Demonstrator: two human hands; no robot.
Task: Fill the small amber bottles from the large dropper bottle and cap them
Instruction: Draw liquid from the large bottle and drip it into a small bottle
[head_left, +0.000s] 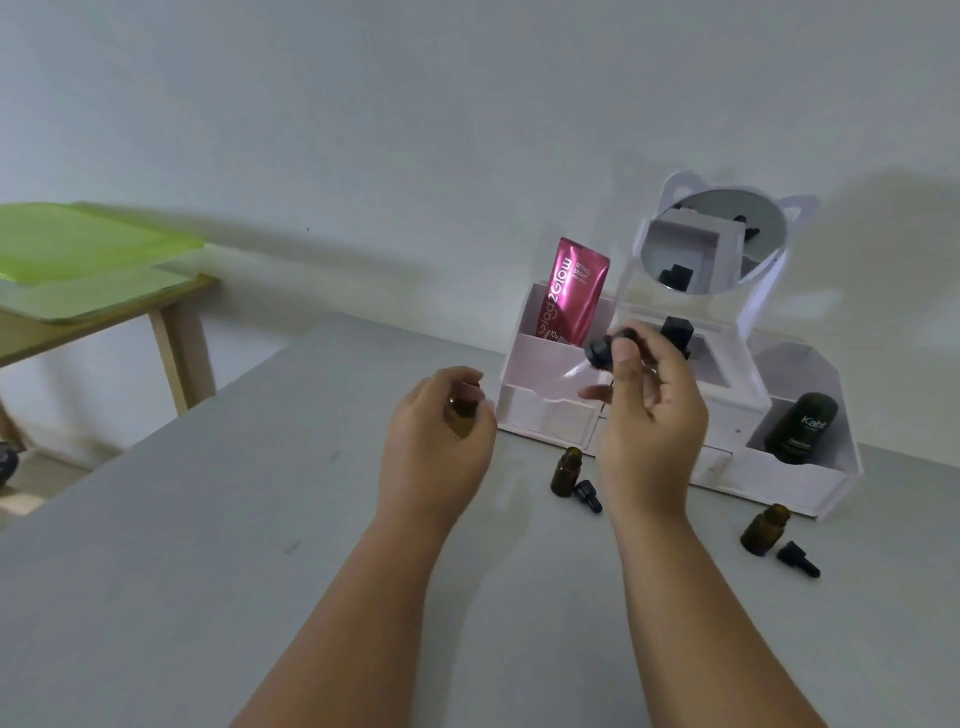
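Observation:
My left hand (434, 441) is closed around a small amber bottle (462, 413), held above the grey table (208, 519); only the bottle's top shows between my fingers. My right hand (649, 415) pinches a black dropper cap (602, 351) with a clear glass pipette (574, 370) pointing left and down, a little to the right of the held bottle. Two more small amber bottles (565, 472) (764, 529) stand open on the table, each with a black dropper cap (588, 496) (797, 558) lying beside it. The large dropper bottle is hidden or not recognisable.
A pale pink cosmetic organiser (545, 410) with a round mirror (714, 239) stands at the back right, holding a pink sachet (571, 291), a black square-capped bottle (678, 332) and a dark tube (797, 428). A wooden side table (104, 322) with green sheets is far left.

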